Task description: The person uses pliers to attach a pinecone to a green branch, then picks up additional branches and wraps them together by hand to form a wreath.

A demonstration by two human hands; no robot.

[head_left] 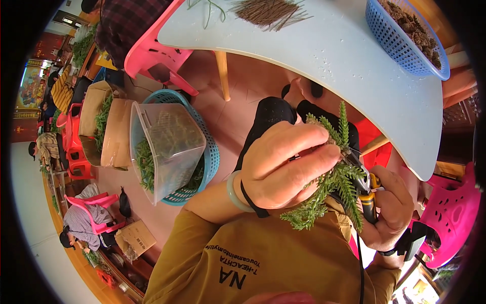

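Observation:
My left hand [288, 164] is closed around a bunch of green pine sprigs [324, 198], whose needled tips stick out above and below the fingers. In my right hand [392, 207] is a pair of pliers [368, 201] with black and yellow handles. Their metal jaws reach in among the sprigs, close to my left fingertips. What lies between the jaws is hidden by the greenery. Both hands are held in front of my chest, over my lap.
A pale table [304, 48] curves ahead, bearing thin brown sticks [271, 12] and a blue basket [407, 63] of pine cones. At left stand a clear plastic bin [179, 167] over a teal basket [212, 157] and a cardboard box [116, 134]. Pink chairs and other people are around.

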